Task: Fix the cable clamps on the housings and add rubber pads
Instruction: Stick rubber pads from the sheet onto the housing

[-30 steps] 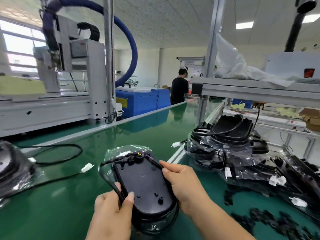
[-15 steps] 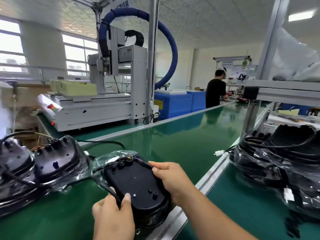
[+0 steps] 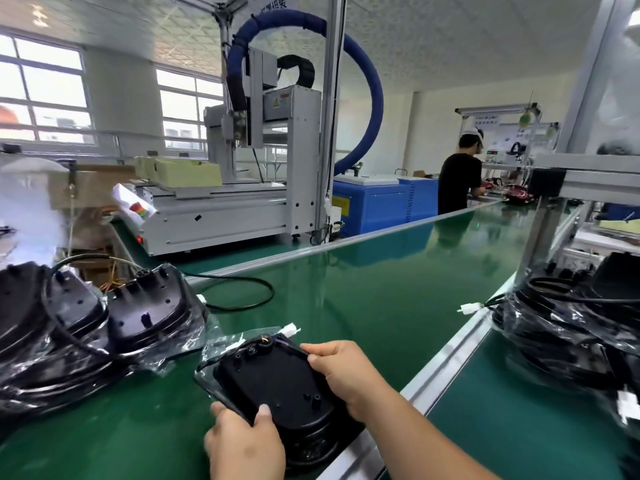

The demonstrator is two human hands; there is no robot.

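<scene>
A black oval housing (image 3: 280,386), flat side up with small screw posts, sits between both hands. The left hand (image 3: 246,445) grips its near edge and the right hand (image 3: 346,375) its right side. Clear film wraps it. Its white connector (image 3: 290,330) lies just beyond the right fingertips.

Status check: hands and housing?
Left hand grips housing near end, right hand its right side. Housing at belt edge. Bagged housings close on left.

Bright daylight (edges warped, perhaps blurred).
</scene>
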